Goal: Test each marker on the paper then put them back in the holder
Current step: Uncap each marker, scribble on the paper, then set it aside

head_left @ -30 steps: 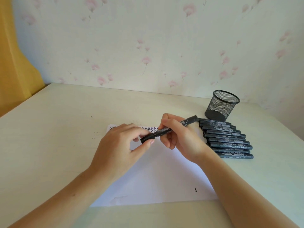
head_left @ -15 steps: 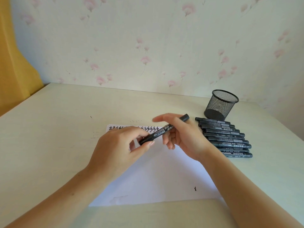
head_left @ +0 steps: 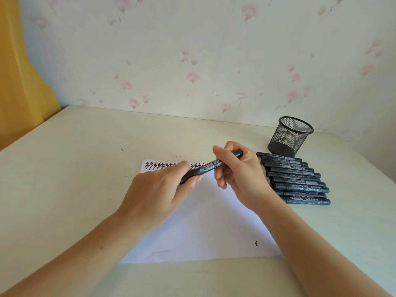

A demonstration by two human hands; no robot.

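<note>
Hands meet over the paper (head_left: 203, 221): left hand (head_left: 158, 194) fingers pinch one end of a black marker (head_left: 211, 167), right hand (head_left: 240, 176) fingers curl round its other end, above the worktop (head_left: 64, 168).

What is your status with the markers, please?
Both hands grip one marker above the paper. Holder empty. Nothing in the way.

I am receiving a bright, evenly lit head view with soft daylight and no hard glare. The hands are casting only faint shadows on the paper (head_left: 214, 228). The wide-angle lens is bowing the table (head_left: 64, 168) edges outward toward the frame's corners. Fine detail is appearing slightly soft and compressed throughout.
</note>
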